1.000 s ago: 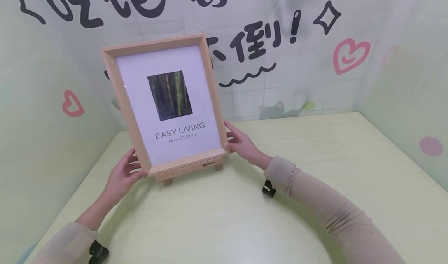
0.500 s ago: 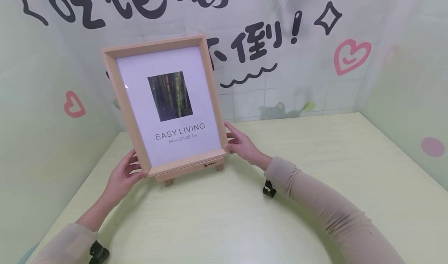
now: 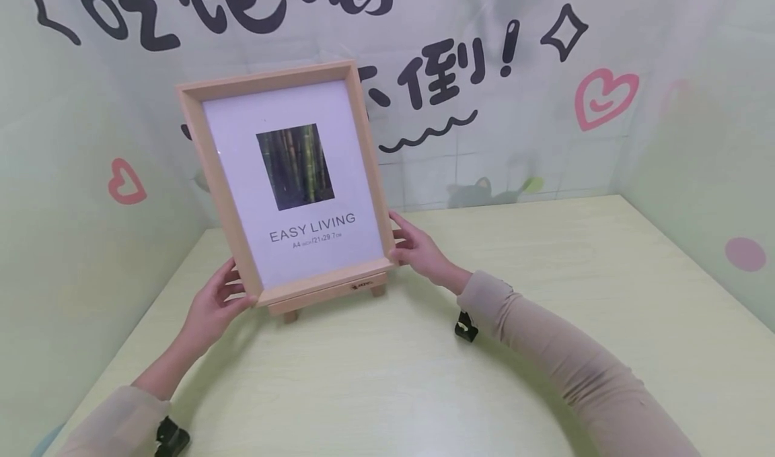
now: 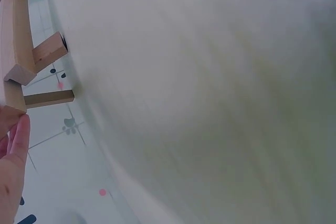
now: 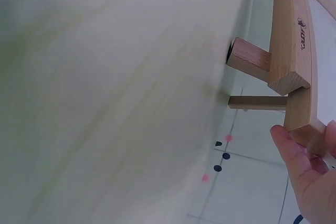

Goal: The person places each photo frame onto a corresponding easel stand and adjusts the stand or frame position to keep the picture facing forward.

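Observation:
A light wooden picture frame (image 3: 219,188) stands on a small wooden easel (image 3: 327,294), leaning slightly back. Behind its glazing is a white sheet with a bamboo photo (image 3: 295,166) and the words EASY LIVING. My left hand (image 3: 208,309) holds the frame's lower left corner, thumb towards the front and fingers along the side. At the lower right corner my right hand (image 3: 424,252) grips the frame the same way. In the right wrist view the easel's ledge (image 5: 287,35) and front leg (image 5: 251,59) show beside that hand (image 5: 310,182). The easel's upper part is hidden behind the frame.
The pale wooden tabletop (image 3: 387,369) spreads in front of the easel and to its right. A printed curtain (image 3: 514,134) with black writing and hearts hangs behind the table, and pale panels flank both sides. Black clips (image 3: 466,327) sit under both wrists.

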A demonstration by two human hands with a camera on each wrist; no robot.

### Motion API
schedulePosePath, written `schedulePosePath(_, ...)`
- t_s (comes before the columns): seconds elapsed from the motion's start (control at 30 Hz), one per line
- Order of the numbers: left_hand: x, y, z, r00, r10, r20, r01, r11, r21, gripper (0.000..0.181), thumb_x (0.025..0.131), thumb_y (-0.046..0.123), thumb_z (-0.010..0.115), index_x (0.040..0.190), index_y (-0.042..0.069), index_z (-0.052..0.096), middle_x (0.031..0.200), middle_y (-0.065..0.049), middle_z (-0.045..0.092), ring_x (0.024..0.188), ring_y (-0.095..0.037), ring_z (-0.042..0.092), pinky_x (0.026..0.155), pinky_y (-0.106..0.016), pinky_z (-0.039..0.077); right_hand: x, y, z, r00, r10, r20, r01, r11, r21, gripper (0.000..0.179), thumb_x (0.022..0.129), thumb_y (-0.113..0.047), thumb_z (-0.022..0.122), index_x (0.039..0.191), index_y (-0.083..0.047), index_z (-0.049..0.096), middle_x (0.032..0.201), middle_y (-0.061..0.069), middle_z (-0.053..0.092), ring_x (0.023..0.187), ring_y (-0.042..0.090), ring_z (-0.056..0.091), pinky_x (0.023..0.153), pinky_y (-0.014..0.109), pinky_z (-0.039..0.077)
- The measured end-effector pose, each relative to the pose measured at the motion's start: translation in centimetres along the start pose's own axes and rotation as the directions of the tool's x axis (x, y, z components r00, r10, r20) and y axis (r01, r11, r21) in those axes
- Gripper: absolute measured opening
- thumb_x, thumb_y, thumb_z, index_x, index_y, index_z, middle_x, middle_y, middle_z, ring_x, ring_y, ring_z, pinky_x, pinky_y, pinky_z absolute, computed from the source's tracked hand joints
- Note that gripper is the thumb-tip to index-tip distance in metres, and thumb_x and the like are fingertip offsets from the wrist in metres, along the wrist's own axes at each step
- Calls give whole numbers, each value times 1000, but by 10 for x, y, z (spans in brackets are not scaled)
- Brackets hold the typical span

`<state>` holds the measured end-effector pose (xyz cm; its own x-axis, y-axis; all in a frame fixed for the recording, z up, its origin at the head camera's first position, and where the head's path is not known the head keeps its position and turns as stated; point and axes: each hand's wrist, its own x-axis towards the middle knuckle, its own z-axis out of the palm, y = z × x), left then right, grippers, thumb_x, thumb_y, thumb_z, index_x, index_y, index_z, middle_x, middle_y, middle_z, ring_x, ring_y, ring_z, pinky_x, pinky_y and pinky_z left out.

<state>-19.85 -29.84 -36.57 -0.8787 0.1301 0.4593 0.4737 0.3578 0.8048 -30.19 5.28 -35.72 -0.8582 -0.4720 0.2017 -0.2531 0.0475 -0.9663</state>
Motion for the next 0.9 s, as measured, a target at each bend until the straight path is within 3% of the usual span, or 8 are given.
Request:
schedulePosePath(0.4, 0, 3, 0, 1000, -18, -4, 18, 999, 36, 73, 79, -15, 59, 140, -10, 19, 107, 13, 49, 91, 6, 54, 73, -9, 50, 1, -1, 1, 1000, -1, -2, 1, 1000, -4, 73, 88, 7, 51, 148, -18, 17, 130, 25, 45, 109, 36, 53, 78, 34, 55)
schedulePosePath(0.57, -2, 4, -1, 996, -86, 0, 85, 987, 133, 75, 81, -7, 61, 142, -6, 17, 106, 13, 46, 89, 9, 52, 73, -8, 50, 0, 1, 2, 999, 39, 20, -39, 999, -24, 76, 88, 4, 52, 148, -23, 14, 131, 22, 45, 109, 34, 54, 83, 38, 53)
schedulePosePath(0.73, -6, 4, 0, 987, -157, 20, 152, 974, 167, 82, 81, -3, 64, 144, -1, 13, 111, -6, 45, 88, 10, 52, 74, -9, 50, -5, 4, 3, 990, 116, 80, -112, 992, -58, 89, 82, 4, 59, 148, -25, 8, 131, 21, 42, 108, 33, 54, 89, 43, 50)
schedulePosePath(0.9, -4, 5, 5, 979, -197, 44, 186, 966, 182, 94, 79, 1, 69, 146, 5, 4, 120, -23, 40, 89, 9, 50, 75, -10, 50, -9, 3, 7, 990, 107, 90, -100, 992, -81, 96, 79, 5, 64, 148, -22, 3, 128, 23, 41, 101, 32, 55, 87, 38, 51)
